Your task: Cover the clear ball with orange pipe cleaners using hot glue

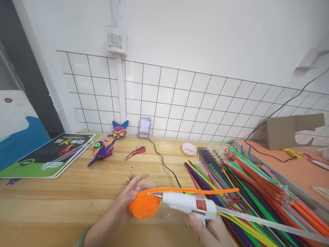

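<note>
My left hand (128,195) is closed around a ball (144,207) whose lower part is coiled with orange pipe cleaner; its upper part looks like clear plastic. A loose length of orange pipe cleaner (200,190) sticks out from the ball to the right, passing above the glue gun. In my right hand (205,230) is a white hot glue gun (185,203), its metal tip at the edge of the orange coil. From the gun's back end a long clear glue stick (257,219) runs off to the right.
Bundles of coloured pipe cleaners (267,181) cover the right side. Behind stand a pink bowl (189,149), two striped pipe-cleaner figures (103,149) and a propped device (144,127) with a black cable (164,163). A booklet (61,151) lies left; cardboard (288,132) stands right.
</note>
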Demonstrator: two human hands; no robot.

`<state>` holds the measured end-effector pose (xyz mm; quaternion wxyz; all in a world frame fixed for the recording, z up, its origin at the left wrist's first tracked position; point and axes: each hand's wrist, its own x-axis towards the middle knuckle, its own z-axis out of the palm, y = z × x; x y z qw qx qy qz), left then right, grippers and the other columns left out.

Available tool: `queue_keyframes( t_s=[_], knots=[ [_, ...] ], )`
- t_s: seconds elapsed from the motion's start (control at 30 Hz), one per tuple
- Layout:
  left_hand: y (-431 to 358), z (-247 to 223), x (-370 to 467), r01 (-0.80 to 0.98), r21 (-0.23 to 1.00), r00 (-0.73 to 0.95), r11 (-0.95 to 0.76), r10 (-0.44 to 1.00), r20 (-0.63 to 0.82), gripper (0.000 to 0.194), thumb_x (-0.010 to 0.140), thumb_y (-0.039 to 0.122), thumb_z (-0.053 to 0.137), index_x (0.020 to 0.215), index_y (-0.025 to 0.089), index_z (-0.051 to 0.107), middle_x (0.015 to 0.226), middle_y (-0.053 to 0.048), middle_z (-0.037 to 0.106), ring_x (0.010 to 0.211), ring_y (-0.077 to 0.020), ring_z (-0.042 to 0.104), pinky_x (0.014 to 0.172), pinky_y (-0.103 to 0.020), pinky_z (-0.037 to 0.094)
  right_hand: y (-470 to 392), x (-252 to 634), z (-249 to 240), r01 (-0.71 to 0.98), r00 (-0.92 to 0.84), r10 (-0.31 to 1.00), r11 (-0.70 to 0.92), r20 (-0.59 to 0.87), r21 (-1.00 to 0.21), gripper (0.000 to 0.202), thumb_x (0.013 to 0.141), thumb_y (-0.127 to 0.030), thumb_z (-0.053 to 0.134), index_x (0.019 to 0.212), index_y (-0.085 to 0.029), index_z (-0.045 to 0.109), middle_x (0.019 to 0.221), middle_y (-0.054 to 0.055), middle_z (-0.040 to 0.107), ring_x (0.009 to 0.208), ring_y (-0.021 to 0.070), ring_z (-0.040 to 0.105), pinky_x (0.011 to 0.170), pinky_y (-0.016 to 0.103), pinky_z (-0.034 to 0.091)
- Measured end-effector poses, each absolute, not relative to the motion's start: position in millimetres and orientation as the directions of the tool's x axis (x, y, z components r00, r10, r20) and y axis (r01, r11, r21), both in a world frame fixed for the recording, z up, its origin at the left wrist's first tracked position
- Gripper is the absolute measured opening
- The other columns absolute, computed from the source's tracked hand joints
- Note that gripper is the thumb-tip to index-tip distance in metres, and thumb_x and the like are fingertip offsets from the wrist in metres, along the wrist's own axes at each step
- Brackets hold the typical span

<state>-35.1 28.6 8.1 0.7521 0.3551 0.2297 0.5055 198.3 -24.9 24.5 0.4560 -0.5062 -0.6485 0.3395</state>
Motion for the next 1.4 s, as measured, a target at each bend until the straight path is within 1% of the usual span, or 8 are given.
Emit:
queue_keyframes(
  t_s=[0.27, 0.47, 0.63, 0.77, 0.93, 1.1, 1.27, 1.4],
  knots=[
    [29, 6, -37, -0.614, 0.755, 0.317, 0.231, 0.948, -0.033, 0.049, 0.064, 0.037, 0.073, 0.11, 0.023, 0.063, 0.094, -0.006, 0.072, 0.086, -0.0255, 0.064, 0.071, -0.031, 0.047, -19, 199, 21, 0.241, -0.156, 0.976, 0.188, 0.154, -0.952, 0.05, 0.084, -0.064, 0.041, 0.067, -0.019, 0.054, 0.05, -0.004, 0.038, 0.045, 0.0112, 0.036, 0.044, 0.023, 0.033],
    [40, 0, -44, -0.63, 0.757, 0.185, 0.172, 0.98, -0.068, 0.049, 0.072, 0.036, 0.064, 0.118, 0.023, 0.054, 0.099, -0.009, 0.071, 0.092, -0.0271, 0.063, 0.068, -0.031, 0.049, -10, 203, 11, 0.113, -0.295, 0.955, 0.037, 0.002, -0.993, 0.052, 0.08, -0.067, 0.047, 0.09, -0.017, 0.052, 0.067, 0.0, 0.055, 0.039, 0.0059, 0.035, 0.037, 0.019, 0.027],
    [45, 8, -47, -0.605, 0.793, -0.003, 0.072, 0.996, -0.092, 0.039, 0.073, 0.033, 0.065, 0.111, 0.025, 0.057, 0.105, -0.004, 0.067, 0.091, -0.0225, 0.061, 0.067, -0.027, 0.048, -8, 191, 12, 0.263, -0.433, 0.891, -0.016, -0.133, -0.965, 0.031, 0.079, -0.046, 0.063, 0.08, -0.015, 0.061, 0.06, -0.005, 0.046, 0.048, 0.006, 0.039, 0.044, 0.016, 0.028],
    [43, 12, -45, -0.553, 0.833, -0.028, 0.013, 0.999, -0.035, 0.047, 0.068, 0.038, 0.071, 0.111, 0.026, 0.057, 0.098, -0.004, 0.068, 0.093, -0.0257, 0.06, 0.067, -0.028, 0.046, -7, 189, 3, 0.515, -0.34, 0.922, 0.018, -0.185, -0.857, 0.027, 0.085, -0.041, 0.056, 0.078, -0.017, 0.066, 0.058, -0.003, 0.052, 0.052, 0.0098, 0.047, 0.045, 0.018, 0.029],
    [43, 3, -42, -0.529, 0.849, 0.027, -0.011, 0.999, 0.029, 0.053, 0.062, 0.042, 0.076, 0.109, 0.026, 0.059, 0.089, -0.005, 0.07, 0.091, -0.0275, 0.061, 0.07, -0.031, 0.046, 0, 192, 6, 0.812, -0.305, 0.926, 0.374, 0.221, -0.447, 0.039, 0.085, -0.038, 0.057, 0.05, -0.019, 0.057, 0.048, -0.001, 0.052, 0.045, 0.0136, 0.048, 0.043, 0.024, 0.028],
    [40, -8, -36, -0.468, 0.883, 0.127, 0.012, 0.99, 0.055, 0.059, 0.059, 0.048, 0.077, 0.111, 0.026, 0.059, 0.093, -0.007, 0.069, 0.091, -0.0288, 0.061, 0.076, -0.036, 0.045, -5, 196, 27, 0.694, -0.314, 0.508, 0.699, 0.802, -0.171, 0.009, 0.086, -0.016, 0.054, 0.089, -0.019, 0.061, 0.079, 0.006, 0.064, 0.073, 0.0201, 0.06, 0.069, 0.033, 0.047],
    [32, -10, -29, -0.434, 0.898, 0.273, 0.066, 0.96, 0.062, 0.061, 0.058, 0.051, 0.077, 0.111, 0.027, 0.06, 0.093, -0.006, 0.067, 0.088, -0.0256, 0.062, 0.078, -0.035, 0.045, -24, 204, 28, 0.72, -0.317, 0.318, 0.694, 0.893, 0.009, 0.033, 0.081, -0.012, 0.061, 0.108, -0.03, 0.06, 0.064, 0.0, 0.059, 0.054, 0.0161, 0.055, 0.054, 0.03, 0.045],
    [29, -12, -25, -0.411, 0.91, 0.32, 0.052, 0.943, 0.091, 0.057, 0.061, 0.05, 0.076, 0.111, 0.028, 0.06, 0.092, -0.005, 0.067, 0.084, -0.0243, 0.063, 0.074, -0.034, 0.046, -26, 198, 31, 0.792, -0.33, 0.293, 0.603, 0.897, 0.094, 0.029, 0.081, -0.014, 0.062, 0.1, -0.035, 0.063, 0.07, 0.0, 0.067, 0.067, 0.0204, 0.061, 0.068, 0.037, 0.046]
  ],
)
